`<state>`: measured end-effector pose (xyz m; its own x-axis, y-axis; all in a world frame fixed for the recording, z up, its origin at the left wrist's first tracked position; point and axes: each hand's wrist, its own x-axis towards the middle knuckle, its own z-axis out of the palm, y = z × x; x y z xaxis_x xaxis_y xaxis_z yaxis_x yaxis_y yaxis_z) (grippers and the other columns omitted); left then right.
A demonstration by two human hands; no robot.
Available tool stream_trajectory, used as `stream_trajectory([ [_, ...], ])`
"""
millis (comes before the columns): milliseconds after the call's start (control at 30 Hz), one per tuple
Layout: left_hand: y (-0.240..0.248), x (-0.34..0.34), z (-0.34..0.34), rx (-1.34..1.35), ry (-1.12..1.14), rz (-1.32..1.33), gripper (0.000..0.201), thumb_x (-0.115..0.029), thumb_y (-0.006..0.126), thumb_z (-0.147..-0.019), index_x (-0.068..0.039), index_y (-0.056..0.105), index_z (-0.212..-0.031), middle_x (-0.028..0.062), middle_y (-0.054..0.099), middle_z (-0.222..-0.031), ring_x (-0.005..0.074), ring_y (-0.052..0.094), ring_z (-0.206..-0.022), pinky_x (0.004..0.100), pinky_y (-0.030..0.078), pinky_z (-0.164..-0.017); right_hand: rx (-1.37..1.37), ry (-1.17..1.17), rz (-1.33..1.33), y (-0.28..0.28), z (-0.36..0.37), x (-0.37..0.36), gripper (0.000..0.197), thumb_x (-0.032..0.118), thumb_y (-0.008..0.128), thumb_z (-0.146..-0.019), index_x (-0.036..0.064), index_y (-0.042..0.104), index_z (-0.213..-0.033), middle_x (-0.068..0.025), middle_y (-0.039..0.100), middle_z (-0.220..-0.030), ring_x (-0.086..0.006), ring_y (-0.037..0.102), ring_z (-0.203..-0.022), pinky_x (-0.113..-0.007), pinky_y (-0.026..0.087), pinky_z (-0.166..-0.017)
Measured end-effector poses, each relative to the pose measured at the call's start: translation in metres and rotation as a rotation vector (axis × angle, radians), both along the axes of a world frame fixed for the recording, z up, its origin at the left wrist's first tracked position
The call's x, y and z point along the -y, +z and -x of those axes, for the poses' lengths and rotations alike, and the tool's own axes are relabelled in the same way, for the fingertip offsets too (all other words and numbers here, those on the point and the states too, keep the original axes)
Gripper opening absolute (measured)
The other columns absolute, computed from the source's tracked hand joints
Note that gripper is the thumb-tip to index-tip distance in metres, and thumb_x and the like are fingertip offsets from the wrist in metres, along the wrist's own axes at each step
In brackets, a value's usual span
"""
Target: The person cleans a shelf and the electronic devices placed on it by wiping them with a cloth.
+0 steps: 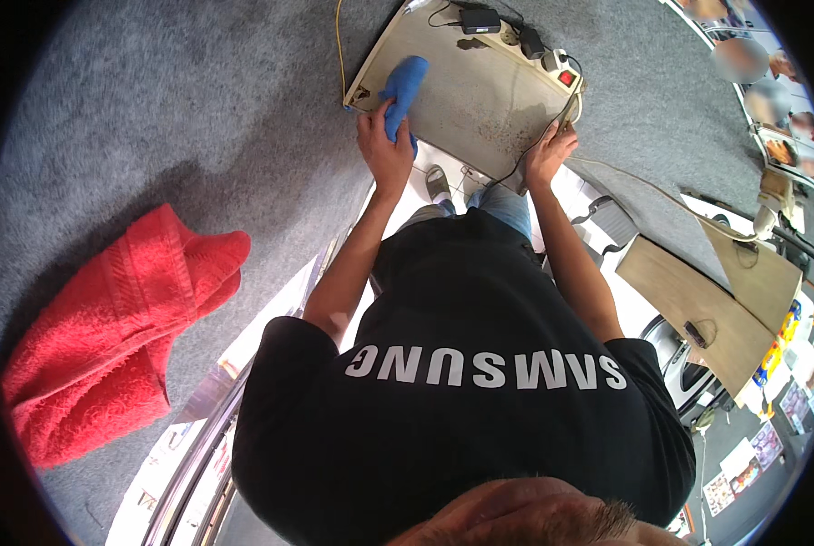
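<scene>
A: What were the two hands doing?

B: They were well apart. The left hand (386, 153) was closed around a blue cloth (407, 82), fingers wrapped over its lower part. The right hand (549, 156) touched the right end of a shallow wooden board (466, 96), its fingers bent; I couldn't tell whether they closed round the edge.

A: Which way did the cloth point?

B: Its loose end pointed away from the body, leaning a little to the person's right, and its long axis ran the same way. The board's long axis slanted, its left end farther from the body than its right.

A: And where did they lie?

B: The cloth stuck out beyond the left hand, over the left part of the board. The board spanned the space between the hands, with a power strip (510, 36) along its far side. A red towel (106, 337) lay well apart, to the left of both hands.
</scene>
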<state>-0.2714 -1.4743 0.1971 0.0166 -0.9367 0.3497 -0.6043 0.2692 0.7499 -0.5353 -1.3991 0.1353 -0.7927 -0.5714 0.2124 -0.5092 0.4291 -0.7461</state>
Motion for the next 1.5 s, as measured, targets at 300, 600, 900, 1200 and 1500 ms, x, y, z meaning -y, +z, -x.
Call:
stream_trajectory([
  [300,-0.011,-0.059,0.016,0.202,-0.517,-0.258,0.049,-0.009,0.073,-0.076,-0.017,0.065,-0.125,0.0096,0.057,-0.107,0.032,0.059,-0.098,0.0453,0.046,-0.081,-0.02,0.03,-0.02,-0.009,0.002,-0.003,0.053,0.034,0.045,-0.106,-0.0115,0.041,-0.132,-0.0349,0.046,-0.12,-0.0489,0.046,-0.113,-0.053,0.037,-0.1],
  [600,-0.023,-0.093,-0.014,-0.16,-0.667,-0.639,0.038,-0.033,0.073,-0.089,-0.006,0.067,-0.114,0.0123,0.067,-0.104,0.0281,0.068,-0.098,0.0371,0.052,-0.086,-0.155,0.104,-0.093,-0.03,0.02,-0.011,0.053,0.032,0.043,-0.106,-0.0132,0.038,-0.133,-0.0344,0.045,-0.118,-0.0476,0.045,-0.112,-0.053,0.036,-0.1],
  [900,-0.167,-0.034,-0.083,-0.13,0.134,-0.799,0.062,-0.039,0.077,-0.08,0.0,0.059,-0.124,0.0271,0.066,-0.121,0.0417,0.064,-0.111,0.046,0.05,-0.094,-0.087,0.056,-0.065,-0.015,0.007,-0.004,0.054,0.033,0.042,-0.107,-0.0138,0.041,-0.133,-0.0318,0.045,-0.12,-0.0441,0.042,-0.111,-0.051,0.034,-0.098],
  [1200,-0.272,0.06,-0.047,0.36,-0.076,-0.495,0.073,-0.037,0.071,-0.084,-0.004,0.041,-0.142,0.0244,0.051,-0.133,0.0433,0.053,-0.12,0.0515,0.049,-0.097,-0.114,0.108,-0.081,0.0,-0.001,0.001,0.05,0.03,0.045,-0.106,-0.012,0.039,-0.133,-0.0321,0.045,-0.117,-0.044,0.044,-0.11,-0.051,0.035,-0.098],
  [1500,-0.383,0.071,-0.063,0.249,-0.121,-0.42,0.073,-0.061,0.033,-0.098,-0.016,0.029,-0.156,0.0081,0.03,-0.162,0.033,0.027,-0.148,0.05,0.027,-0.118,-0.072,0.191,-0.027,0.012,-0.025,0.019,0.048,0.028,0.046,-0.106,-0.0138,0.041,-0.13,-0.0324,0.047,-0.115,-0.0445,0.044,-0.109,-0.051,0.034,-0.097],
])
